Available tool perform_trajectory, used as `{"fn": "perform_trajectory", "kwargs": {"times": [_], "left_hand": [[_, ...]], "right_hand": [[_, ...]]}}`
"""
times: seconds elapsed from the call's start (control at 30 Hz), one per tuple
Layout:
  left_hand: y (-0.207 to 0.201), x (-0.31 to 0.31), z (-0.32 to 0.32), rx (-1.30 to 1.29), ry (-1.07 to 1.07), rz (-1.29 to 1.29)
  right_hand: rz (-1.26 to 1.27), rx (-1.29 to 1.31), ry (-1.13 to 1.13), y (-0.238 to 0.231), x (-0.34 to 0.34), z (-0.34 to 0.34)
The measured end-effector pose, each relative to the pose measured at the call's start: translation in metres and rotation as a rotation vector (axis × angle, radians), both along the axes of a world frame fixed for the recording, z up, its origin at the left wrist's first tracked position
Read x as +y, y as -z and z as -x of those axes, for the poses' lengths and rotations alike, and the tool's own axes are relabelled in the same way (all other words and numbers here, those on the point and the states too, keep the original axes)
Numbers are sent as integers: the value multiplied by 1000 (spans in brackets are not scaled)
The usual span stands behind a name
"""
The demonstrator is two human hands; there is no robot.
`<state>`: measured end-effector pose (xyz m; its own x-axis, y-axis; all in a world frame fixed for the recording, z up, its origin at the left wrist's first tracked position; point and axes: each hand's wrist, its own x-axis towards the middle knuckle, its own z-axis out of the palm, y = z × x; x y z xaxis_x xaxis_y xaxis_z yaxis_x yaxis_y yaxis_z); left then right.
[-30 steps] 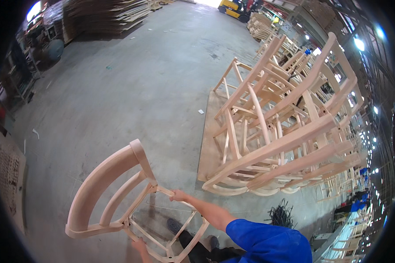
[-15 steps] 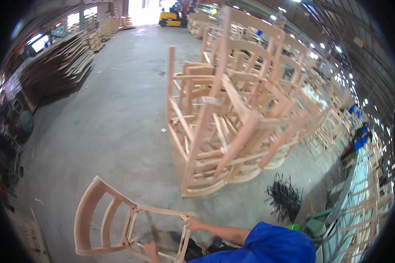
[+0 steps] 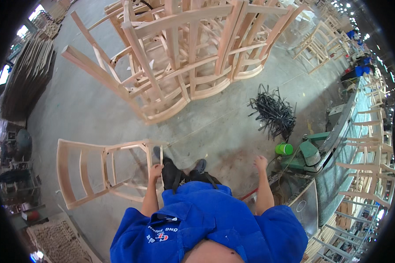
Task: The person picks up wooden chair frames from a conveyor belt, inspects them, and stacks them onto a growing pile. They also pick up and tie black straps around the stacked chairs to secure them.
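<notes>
An unfinished wooden chair frame [image 3: 63,175], without a seat panel, is at my left with its curved backrest to the left. At its edge nearest my legs, my left hand [image 3: 155,170] has its fingers closed around a rail. My right hand [image 3: 260,163] is off to the right, holding nothing, its fingers apart above the floor. Beyond the single frame rises a large stack of similar chair frames [image 3: 184,19], nested together and resting on the concrete.
Black strapping strips [image 3: 274,113] lie in a tangled heap ahead right. A green container [image 3: 284,149] sits by a green machine [image 3: 310,153] next to the long conveyor table [image 3: 338,175], where chair parts stand. Wood sheets [image 3: 28,79] are piled far left, and a crate of wood pieces [image 3: 59,241] is near left.
My right hand has let go of the chair frame and swung out to the right. My left hand stays at the frame. The view has tipped downward, toward my body and feet.
</notes>
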<state>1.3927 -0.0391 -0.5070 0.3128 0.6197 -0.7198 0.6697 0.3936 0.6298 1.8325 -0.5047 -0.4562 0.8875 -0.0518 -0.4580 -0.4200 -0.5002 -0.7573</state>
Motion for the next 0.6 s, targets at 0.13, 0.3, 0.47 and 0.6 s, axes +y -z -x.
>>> {"fn": "perform_trajectory", "kwargs": {"times": [0.13, 0.3, 0.47, 0.6], "left_hand": [[-62, -7, -31, 126, -18, -14], [-122, 1, -72, 159, 190, -25], [-173, -2, -89, -107, 145, -231], [-173, -25, -77, -52, -26, -143]], "right_hand": [[41, 132, 370, -38, -96, 34], [-168, 330, 557, -14, -109, 112], [120, 632, 179, 71, -21, 122], [-79, 231, -258, 80, 116, 46]]}}
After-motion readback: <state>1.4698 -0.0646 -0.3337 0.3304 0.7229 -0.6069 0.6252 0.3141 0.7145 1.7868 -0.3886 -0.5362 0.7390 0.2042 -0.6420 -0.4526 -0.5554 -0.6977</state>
